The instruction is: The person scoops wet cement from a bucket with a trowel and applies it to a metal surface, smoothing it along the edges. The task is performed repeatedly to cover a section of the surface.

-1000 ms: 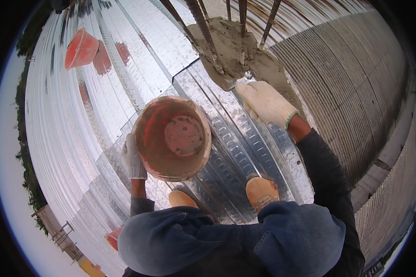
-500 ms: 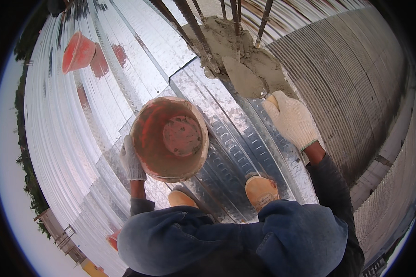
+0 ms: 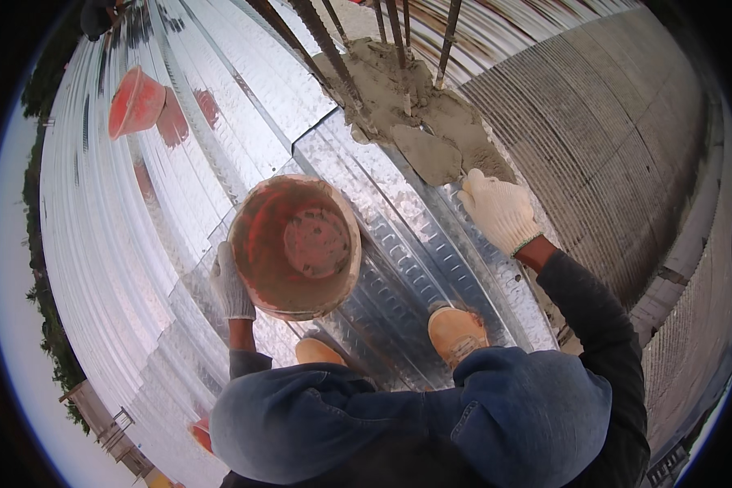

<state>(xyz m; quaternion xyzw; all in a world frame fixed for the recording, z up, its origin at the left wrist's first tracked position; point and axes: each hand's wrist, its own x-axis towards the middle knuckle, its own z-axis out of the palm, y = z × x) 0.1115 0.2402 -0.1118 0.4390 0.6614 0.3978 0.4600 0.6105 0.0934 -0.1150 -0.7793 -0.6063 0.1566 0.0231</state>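
My left hand, in a pale knitted glove, grips the near-left rim of a red bucket. The bucket tilts toward me; grey mortar smears its walls and its inside bottom shows. In my gloved right hand the fingers are closed round the handle of a trowel. Its blade is coated with wet mortar and lies at the near edge of a mound of wet concrete. The handle is mostly hidden by the glove.
Several upright steel reinforcing bars stick out of the concrete. Another red bucket lies tipped on the shiny ribbed metal decking at far left. A corrugated grey surface slopes off at right. My tan boots stand on the decking.
The trowel and my right hand have shifted slightly toward me and left across the near edge of the concrete. The left hand still holds the bucket, almost unmoved.
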